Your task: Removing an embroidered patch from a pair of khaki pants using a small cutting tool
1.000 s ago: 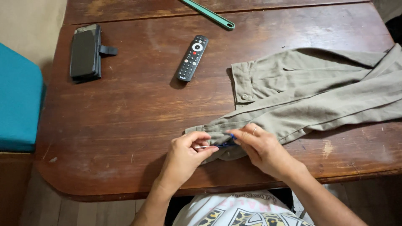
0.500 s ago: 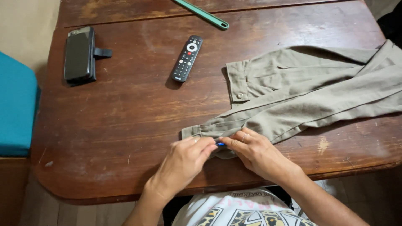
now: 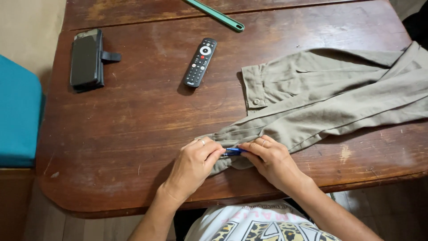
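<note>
An olive-grey shirt (image 3: pixel 330 102) lies across the right half of the brown wooden table (image 3: pixel 125 134), one sleeve end reaching toward the front edge. My left hand (image 3: pixel 196 163) and my right hand (image 3: pixel 269 158) meet at that sleeve end. Between the fingertips of both hands sits a small blue object (image 3: pixel 233 151), thin and short; what it is I cannot tell. Both hands pinch it against the cloth. Each hand wears a ring.
A black remote control (image 3: pixel 200 62) lies at the table's middle back. A black phone in a case (image 3: pixel 86 59) rests at the back left. A green rod (image 3: pixel 216 14) crosses the far edge. A teal cushion (image 3: pixel 18 111) stands left of the table.
The view has shifted a little. My hands stay at the sleeve end, and the blue object between the fingertips shows more clearly.
</note>
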